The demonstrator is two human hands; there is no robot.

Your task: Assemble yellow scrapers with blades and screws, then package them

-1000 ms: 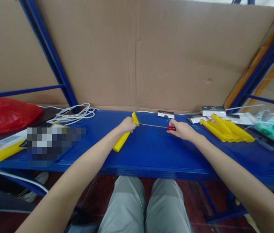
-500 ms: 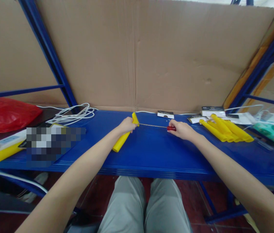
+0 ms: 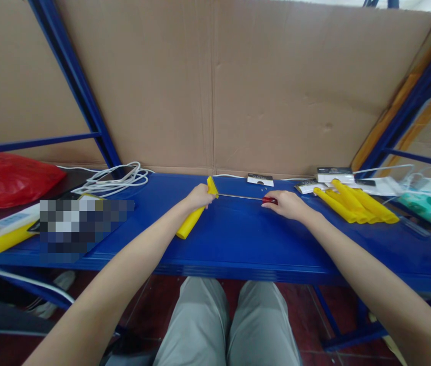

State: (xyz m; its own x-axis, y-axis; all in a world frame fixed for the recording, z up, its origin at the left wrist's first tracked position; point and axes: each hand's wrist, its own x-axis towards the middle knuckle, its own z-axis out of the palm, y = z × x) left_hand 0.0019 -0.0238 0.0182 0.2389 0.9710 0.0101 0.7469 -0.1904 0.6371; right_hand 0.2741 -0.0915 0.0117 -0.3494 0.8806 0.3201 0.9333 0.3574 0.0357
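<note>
Centrally, yellow piece (image 3: 191,222) within left hand (image 3: 199,196), red-handled screwdriver (image 3: 268,200) in right hand (image 3: 285,204)

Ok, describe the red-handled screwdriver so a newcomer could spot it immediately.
On the long blue tabletop, find the bare left hand gripping a yellow tubular piece. From there the screwdriver's thin metal shaft runs to the bare right hand. Unlike the piled yellow tubes nearby, its handle is red.

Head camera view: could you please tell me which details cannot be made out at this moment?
All in the head view:
Yellow tool: its middle, covered by the left hand.
Red handle: its far end, covered by the right hand.
Black-and-white packet: print too small.
Dark item: pixelated.
Red bag: cut off by the left edge.
</note>
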